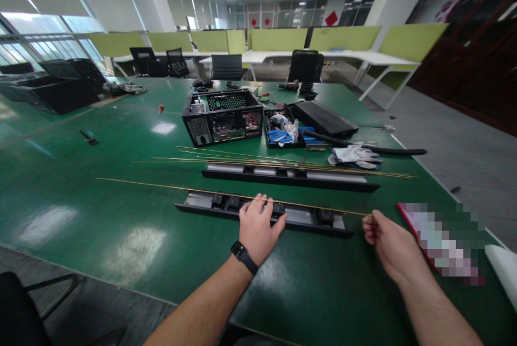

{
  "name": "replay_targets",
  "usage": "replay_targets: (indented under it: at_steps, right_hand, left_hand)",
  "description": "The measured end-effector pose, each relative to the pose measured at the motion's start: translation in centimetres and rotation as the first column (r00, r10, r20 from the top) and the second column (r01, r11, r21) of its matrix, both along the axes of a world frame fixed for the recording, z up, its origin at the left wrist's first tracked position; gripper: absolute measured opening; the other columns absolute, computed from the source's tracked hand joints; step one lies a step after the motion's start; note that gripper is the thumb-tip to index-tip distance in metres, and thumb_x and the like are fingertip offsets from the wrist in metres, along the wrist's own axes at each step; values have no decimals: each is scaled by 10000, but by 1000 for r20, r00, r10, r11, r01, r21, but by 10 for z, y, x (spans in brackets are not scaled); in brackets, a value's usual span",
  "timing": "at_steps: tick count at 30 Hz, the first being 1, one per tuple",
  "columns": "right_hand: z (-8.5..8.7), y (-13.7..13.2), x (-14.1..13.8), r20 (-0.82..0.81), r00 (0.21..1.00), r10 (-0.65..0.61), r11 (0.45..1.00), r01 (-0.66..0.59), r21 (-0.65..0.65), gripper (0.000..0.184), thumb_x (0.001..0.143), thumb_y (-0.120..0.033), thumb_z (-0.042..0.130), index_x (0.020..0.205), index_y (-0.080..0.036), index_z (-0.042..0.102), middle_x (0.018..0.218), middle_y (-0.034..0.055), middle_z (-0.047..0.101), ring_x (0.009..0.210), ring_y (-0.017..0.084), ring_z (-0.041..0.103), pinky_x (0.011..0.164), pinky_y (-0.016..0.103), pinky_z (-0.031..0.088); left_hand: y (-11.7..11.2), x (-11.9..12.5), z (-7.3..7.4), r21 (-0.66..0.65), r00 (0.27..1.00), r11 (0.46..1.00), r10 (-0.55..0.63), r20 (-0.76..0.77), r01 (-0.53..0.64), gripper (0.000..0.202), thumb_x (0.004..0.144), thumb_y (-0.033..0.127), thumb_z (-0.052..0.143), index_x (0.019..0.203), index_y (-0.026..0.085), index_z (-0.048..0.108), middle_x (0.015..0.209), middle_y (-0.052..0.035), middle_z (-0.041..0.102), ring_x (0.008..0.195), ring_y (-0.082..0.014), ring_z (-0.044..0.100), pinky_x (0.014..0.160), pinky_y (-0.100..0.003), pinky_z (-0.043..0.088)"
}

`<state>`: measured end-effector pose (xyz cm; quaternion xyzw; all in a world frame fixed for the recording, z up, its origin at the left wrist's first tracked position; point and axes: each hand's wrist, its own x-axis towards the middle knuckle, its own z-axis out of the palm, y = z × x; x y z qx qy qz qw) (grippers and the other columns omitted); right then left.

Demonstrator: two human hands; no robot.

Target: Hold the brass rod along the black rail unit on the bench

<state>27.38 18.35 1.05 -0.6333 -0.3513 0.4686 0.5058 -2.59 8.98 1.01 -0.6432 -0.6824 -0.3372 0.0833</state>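
Note:
A thin brass-coloured rod (153, 185) lies lengthwise along a black channel-shaped rail (194, 208) with a pale inner face. Several black blocks (324, 216) sit inside this rail. My right hand (390, 243) pinches the right end of the rod just beyond the rail. Over the middle of the rail lies my left hand (260, 227), its fingers apart, fingertips at the rod and thumb beside a black block (278, 209). A dark watch (244, 257) is on my left wrist. What lies under my left fingers is hidden.
Behind is a second black rail (291, 180) with several brass-coloured rods (181, 160) across it. Farther back stand an open computer case (222, 136), a tray (269, 141) with gloves, a black panel (323, 118) and white gloves (355, 156). A red-edged blurred item (440, 243) lies right on the green table (100, 216).

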Motion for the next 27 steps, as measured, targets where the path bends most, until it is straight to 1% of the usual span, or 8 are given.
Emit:
replay_targets:
  at_steps: [2, 5, 8, 11, 15, 20, 24, 27]
  right_hand:
    - [2, -5, -15, 42, 998, 57, 998, -58, 16, 461, 706, -634, 791, 724, -183, 700, 756, 66, 656, 656, 164, 545, 541, 276, 404]
    - [8, -11, -35, 127, 986, 104, 994, -108, 28, 519, 707, -713, 752, 708, -196, 701, 781, 77, 683, 731, 202, 593, 569, 293, 407]
    - [12, -14, -46, 192, 973, 125, 991, -133, 30, 534, 726, -735, 713, 705, -202, 710, 792, 94, 707, 782, 233, 626, 602, 312, 421]
    - [12, -14, -46, 201, 973, 117, 991, -127, 42, 513, 732, -715, 720, 711, -202, 719, 808, 103, 723, 794, 244, 641, 623, 321, 439]
    - [2, -8, -32, 136, 989, 50, 997, -58, 58, 451, 756, -649, 738, 735, -199, 712, 792, 88, 712, 719, 213, 620, 583, 310, 440]
    - [-8, 8, 0, 67, 995, -73, 995, 68, 77, 351, 785, -535, 725, 768, -186, 698, 775, 72, 681, 643, 163, 583, 520, 268, 428]
    - [-6, 19, 23, 17, 984, -176, 984, 175, 37, 281, 789, -459, 711, 712, -195, 651, 695, 47, 626, 570, 137, 533, 464, 243, 388]
    - [-2, 23, 34, 1, 975, -222, 975, 222, 15, 254, 799, -417, 700, 684, -201, 630, 680, 43, 606, 539, 127, 500, 440, 241, 362]
  left_hand:
    - [0, 0, 0, -3, 1000, 1000, 0, -4, 0, 385, 952, 435, 700, 1264, 209, 700, 1343, -145, 726, 1349, -320, 622, 1057, -518, 494]
    - [0, -1, 0, -6, 1000, 1000, -1, -7, 1, 398, 954, 442, 698, 1267, 196, 694, 1347, -148, 725, 1350, -316, 623, 1057, -518, 493]
    - [0, -1, -1, -13, 1000, 1000, -3, -12, 3, 403, 961, 453, 690, 1267, 191, 690, 1351, -147, 724, 1353, -310, 621, 1057, -517, 491]
    - [0, -1, -1, -16, 1000, 1000, -1, -12, 1, 396, 961, 454, 690, 1265, 201, 691, 1356, -145, 723, 1359, -308, 617, 1060, -515, 489]
    - [0, -1, -1, -16, 1000, 1000, -4, -11, 4, 391, 968, 450, 679, 1272, 205, 689, 1354, -149, 722, 1361, -308, 615, 1064, -510, 485]
    - [0, -1, -1, -8, 1000, 1000, -5, -8, 5, 384, 964, 448, 684, 1269, 214, 697, 1350, -148, 726, 1354, -309, 620, 1061, -509, 486]
    - [0, -1, -1, 1, 1000, 1000, -1, -12, 1, 382, 960, 442, 689, 1262, 209, 702, 1344, -148, 729, 1345, -311, 626, 1055, -510, 490]
    - [1, -1, -2, 2, 1000, 1000, -3, -17, 3, 387, 961, 443, 687, 1262, 200, 701, 1344, -150, 727, 1345, -311, 627, 1053, -513, 493]
